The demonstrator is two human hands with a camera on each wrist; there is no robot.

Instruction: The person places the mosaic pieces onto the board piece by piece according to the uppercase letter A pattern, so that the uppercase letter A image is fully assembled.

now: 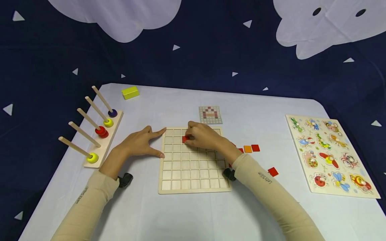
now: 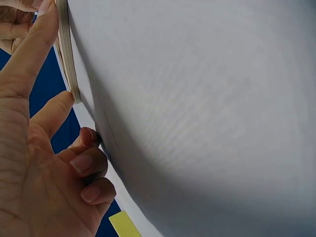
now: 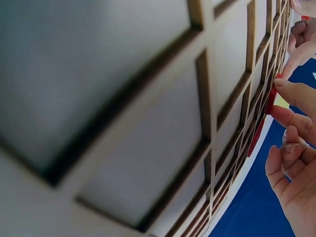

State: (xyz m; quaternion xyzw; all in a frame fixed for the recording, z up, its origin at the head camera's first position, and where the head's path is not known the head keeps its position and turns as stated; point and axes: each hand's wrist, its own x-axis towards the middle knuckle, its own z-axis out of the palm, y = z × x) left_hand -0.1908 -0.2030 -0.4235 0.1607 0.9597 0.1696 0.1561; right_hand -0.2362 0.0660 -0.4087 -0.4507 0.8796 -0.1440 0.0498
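Observation:
A square wooden grid board (image 1: 181, 165) lies at the middle of the table. My right hand (image 1: 202, 135) is over its upper part and pinches a red square tile (image 1: 185, 139) between thumb and index finger. In the right wrist view that tile (image 3: 271, 98) stands tilted at the grid, with a second red piece (image 3: 256, 139) beside it. My left hand (image 1: 135, 144) touches the board's left edge with its straight thumb and index finger, spread apart. The left wrist view shows both fingertips against the board's side (image 2: 67, 54), the other fingers curled.
A small pattern card (image 1: 210, 115) lies behind the board. Right of it are an orange tile (image 1: 248, 149) and several red tiles (image 1: 255, 148), some partly hidden by my forearm. A peg stacker (image 1: 105, 144) and yellow block (image 1: 130, 92) stand left; an insect puzzle (image 1: 331, 154) lies right.

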